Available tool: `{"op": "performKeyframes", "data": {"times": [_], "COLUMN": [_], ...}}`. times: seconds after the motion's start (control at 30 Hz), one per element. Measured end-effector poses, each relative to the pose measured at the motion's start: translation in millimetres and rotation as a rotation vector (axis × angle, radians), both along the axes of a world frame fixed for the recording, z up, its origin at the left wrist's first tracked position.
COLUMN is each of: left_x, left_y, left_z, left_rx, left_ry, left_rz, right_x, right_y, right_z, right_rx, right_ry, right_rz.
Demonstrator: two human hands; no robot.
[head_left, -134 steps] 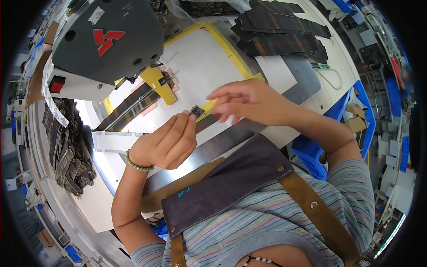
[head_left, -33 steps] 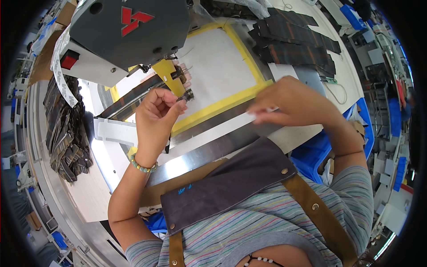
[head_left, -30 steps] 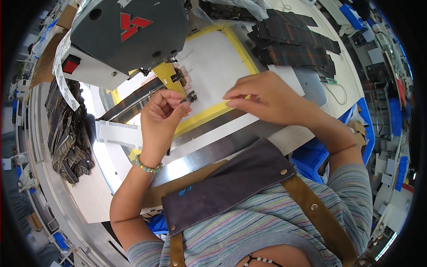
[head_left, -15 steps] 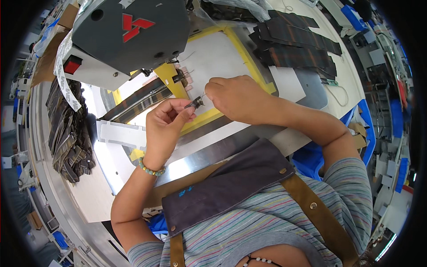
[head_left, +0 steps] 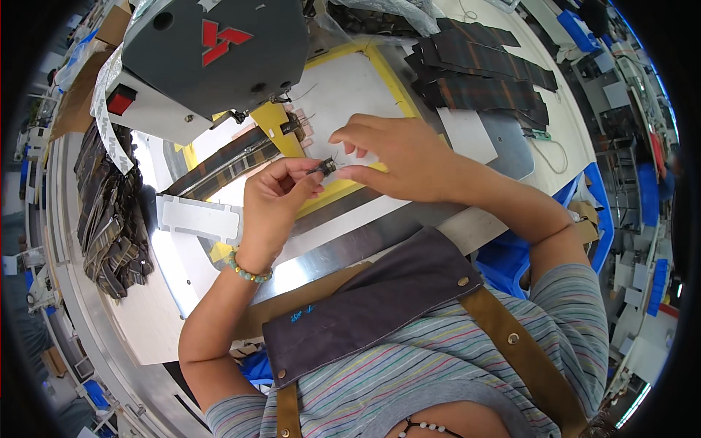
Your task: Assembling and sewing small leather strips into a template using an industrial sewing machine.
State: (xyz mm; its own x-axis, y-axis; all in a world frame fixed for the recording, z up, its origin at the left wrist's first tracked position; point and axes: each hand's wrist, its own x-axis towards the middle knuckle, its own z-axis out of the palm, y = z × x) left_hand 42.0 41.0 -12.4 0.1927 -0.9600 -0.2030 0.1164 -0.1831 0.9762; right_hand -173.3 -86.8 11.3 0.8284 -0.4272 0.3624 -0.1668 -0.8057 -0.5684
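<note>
Between the fingertips of my left hand (head_left: 274, 197) is a small dark piece (head_left: 326, 167) with fine thread ends sticking out; it is too small to tell whether it is cloth or metal. Just right of it, my right hand (head_left: 398, 157) is open, thumb apart from the curled fingers, with nothing seen between them. The right thumb tip lies close to the piece; I cannot tell if they touch. Behind my hands, a yellow plate (head_left: 272, 128) lies on the sewing machine's bed beside a dark plaid strip (head_left: 226, 166) under a metal bar.
The grey machine head (head_left: 219, 58) overhangs the work at upper left. Dark plaid strips (head_left: 489, 62) lie stacked at the far right, and a bundle of plaid pieces (head_left: 109, 219) hangs at left. A yellow-edged frame (head_left: 398, 77) surrounds the white work area.
My right hand has let go of its pinch at the thread end and spread its fingers, with the thumb now lower. My left hand still holds the small dark piece in nearly the same place.
</note>
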Motion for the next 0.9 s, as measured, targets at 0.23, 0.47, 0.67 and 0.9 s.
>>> {"op": "performKeyframes", "data": {"times": [0.23, 0.47, 0.67, 0.9], "left_x": [-3.1, -0.2, -6.7, -12.5], "left_y": [4.6, 10.4, 2.6, 2.3], "left_z": [5.3, 7.6, 4.7, 7.2], "left_rx": [0.014, -0.123, -0.098, -0.116], "left_ry": [-0.025, -0.039, -0.070, -0.081], "left_rz": [0.010, 0.101, 0.115, 0.100], "right_x": [14.9, -18.5, -9.9, 9.7], "right_y": [0.0, -31.6, -13.2, -1.7], "right_z": [-18.6, -17.4, 5.4, 10.0], "right_rx": [-0.330, -0.380, 0.258, 0.542], "right_ry": [0.116, 0.111, -0.052, 0.133], "right_rz": [0.056, -0.103, 0.004, -0.044]}}
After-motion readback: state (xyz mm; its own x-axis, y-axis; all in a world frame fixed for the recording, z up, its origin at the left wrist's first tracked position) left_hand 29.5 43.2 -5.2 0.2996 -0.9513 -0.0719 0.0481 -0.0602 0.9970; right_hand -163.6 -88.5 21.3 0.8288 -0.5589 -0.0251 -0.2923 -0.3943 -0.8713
